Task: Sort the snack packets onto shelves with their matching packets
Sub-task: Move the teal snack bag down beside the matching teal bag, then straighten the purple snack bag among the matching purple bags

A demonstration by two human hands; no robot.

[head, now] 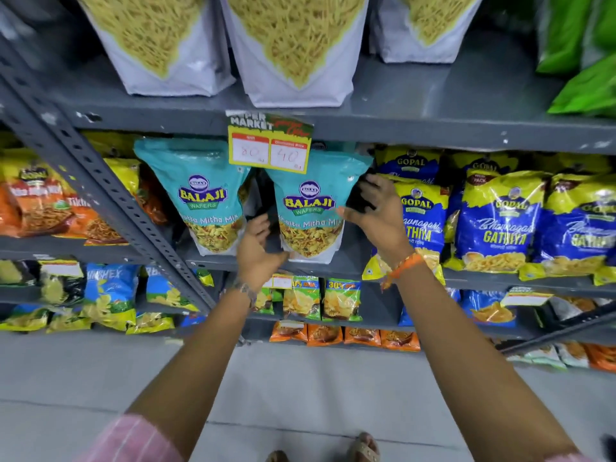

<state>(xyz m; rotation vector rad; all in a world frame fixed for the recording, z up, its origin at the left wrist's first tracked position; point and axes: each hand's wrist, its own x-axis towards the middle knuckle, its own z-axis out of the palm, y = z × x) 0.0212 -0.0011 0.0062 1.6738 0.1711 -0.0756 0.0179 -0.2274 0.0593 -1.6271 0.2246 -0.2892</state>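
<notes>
From the head camera, a teal Balaji pouch (308, 208) stands upright on the grey middle shelf (350, 261), just right of a matching teal pouch (200, 195) and left of the blue Gopal packets (500, 225). Its long axis runs vertically, the printed face turned out toward the aisle, base on the shelf, and its top partly hidden behind the yellow price tag (270, 151).

The left hand (256, 251) is at the pouch's lower left edge, fingers loosely curled beside it — whether they actually pinch the film I cannot tell. The right hand (373, 215) sits at the upper right edge with fingers spread, thumb against the pouch's side.

I judge the pouch light and crinkly, its film slippery and its contents brittle (a hard squeeze would crush them). It is best taken flat-handed by both side edges rather than across the middle — the gusseted base should let it stand unaided.
</notes>
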